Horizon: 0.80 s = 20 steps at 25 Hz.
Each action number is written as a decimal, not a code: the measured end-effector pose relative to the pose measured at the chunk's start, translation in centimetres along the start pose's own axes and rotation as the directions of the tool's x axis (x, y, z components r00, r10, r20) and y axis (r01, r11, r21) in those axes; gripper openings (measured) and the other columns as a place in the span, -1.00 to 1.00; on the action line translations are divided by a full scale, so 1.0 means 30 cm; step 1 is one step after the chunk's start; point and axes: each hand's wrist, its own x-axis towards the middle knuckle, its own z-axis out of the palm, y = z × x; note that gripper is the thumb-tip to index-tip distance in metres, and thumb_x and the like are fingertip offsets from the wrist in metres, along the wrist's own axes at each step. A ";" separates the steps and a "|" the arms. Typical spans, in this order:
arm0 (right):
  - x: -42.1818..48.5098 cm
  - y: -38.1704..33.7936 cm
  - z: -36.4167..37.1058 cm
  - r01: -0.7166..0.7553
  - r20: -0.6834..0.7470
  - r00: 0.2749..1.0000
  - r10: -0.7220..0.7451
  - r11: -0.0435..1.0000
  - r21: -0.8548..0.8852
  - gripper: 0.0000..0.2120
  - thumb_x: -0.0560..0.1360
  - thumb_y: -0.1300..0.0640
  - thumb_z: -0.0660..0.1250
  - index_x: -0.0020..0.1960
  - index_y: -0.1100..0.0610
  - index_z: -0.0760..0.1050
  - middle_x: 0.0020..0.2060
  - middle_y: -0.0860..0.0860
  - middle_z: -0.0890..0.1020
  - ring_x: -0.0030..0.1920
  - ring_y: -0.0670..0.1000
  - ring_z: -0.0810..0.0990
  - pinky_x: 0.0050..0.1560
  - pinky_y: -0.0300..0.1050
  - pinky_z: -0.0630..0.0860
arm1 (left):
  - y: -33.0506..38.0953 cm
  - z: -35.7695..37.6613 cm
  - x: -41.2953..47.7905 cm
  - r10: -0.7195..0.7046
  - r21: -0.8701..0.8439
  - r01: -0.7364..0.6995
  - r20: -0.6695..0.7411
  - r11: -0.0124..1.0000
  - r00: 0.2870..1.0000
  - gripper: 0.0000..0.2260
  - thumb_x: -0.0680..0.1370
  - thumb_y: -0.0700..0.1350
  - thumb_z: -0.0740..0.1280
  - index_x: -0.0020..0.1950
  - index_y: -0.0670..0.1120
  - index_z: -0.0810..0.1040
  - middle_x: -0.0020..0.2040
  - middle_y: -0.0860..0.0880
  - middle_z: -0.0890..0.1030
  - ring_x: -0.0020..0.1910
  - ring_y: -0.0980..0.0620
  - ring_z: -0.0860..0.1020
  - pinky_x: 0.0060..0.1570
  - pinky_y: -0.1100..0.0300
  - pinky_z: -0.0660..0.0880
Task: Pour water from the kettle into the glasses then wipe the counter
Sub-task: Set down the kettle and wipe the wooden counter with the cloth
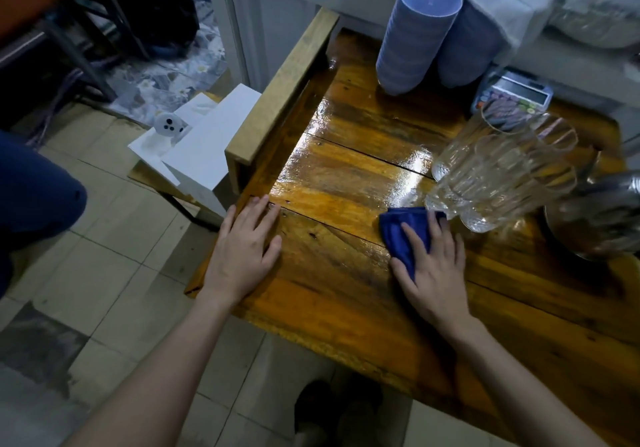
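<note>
Your right hand (431, 270) is pressed flat on the blue cloth (405, 235), fingers spread, on the wooden counter (346, 183). Left hand (242, 249) lies open, palm down at the counter's left edge. Glasses (498, 176) just beyond the cloth; kettle (599, 218) at right.

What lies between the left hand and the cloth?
Only bare, shiny counter, seen in the head view, separates the left hand from the cloth under the right hand.
</note>
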 end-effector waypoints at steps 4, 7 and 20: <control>0.045 -0.158 0.034 0.099 0.034 0.994 -0.100 0.994 0.039 -0.38 0.60 -0.24 -0.15 0.60 -0.04 -0.10 0.60 0.10 -0.11 0.58 0.10 -0.21 0.54 0.16 -0.23 | 0.028 -0.001 0.004 0.016 0.084 -0.016 -0.002 0.996 1.000 -0.54 0.63 0.06 0.08 0.52 -0.03 0.24 0.52 -0.08 0.26 0.52 -0.05 0.18 0.50 -0.13 0.08; 0.023 -0.273 0.052 0.108 0.014 0.994 -0.109 0.991 0.083 -0.40 0.62 -0.19 -0.08 0.60 -0.01 -0.05 0.59 0.14 -0.04 0.58 0.14 -0.15 0.54 0.20 -0.16 | 0.066 -0.002 -0.009 -0.009 0.105 0.011 -0.023 0.994 1.000 -0.56 0.63 0.01 0.09 0.50 -0.07 0.28 0.50 -0.14 0.31 0.49 -0.10 0.24 0.47 -0.13 0.13; -0.437 0.108 0.054 -0.181 -0.031 0.982 0.185 0.978 0.104 -0.42 0.62 -0.14 -0.04 0.59 -0.02 -0.04 0.59 0.05 -0.05 0.59 0.06 -0.11 0.53 0.12 -0.16 | 0.597 0.154 -0.098 0.355 -0.028 -0.354 0.073 0.935 0.932 -0.57 0.61 -0.10 0.06 0.44 -0.19 0.37 0.46 -0.14 0.38 0.46 -0.07 0.32 0.46 -0.08 0.22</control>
